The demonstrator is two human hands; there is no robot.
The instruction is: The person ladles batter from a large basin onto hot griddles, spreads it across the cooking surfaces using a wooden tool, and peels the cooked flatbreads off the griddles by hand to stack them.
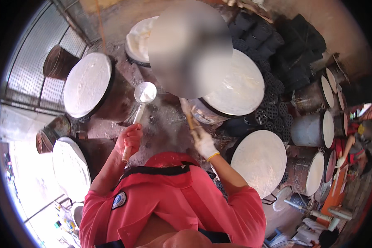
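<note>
My left hand (128, 140) is bare and closed round the pale handle of a ladle (140, 111). The ladle's round bowl points away from me, with something white in it. My right hand (205, 144) wears a whitish glove with a yellow cuff. Its fingers are wrapped round a light brown wooden stick (189, 115), which reaches forward; its far end meets a blurred patch that hides what lies there. Close beyond the stick stands a drum with a wide round white top (239, 89). Another white round top (260, 161) lies right of my right forearm.
More drums with pale round tops (88, 84) stand at my left, with a rusty bucket (53, 133) beside them. Black coal briquettes (273, 93) with holes are stacked at the far right. Several drums (308, 129) line the right side. A person (351, 151) is at the right edge.
</note>
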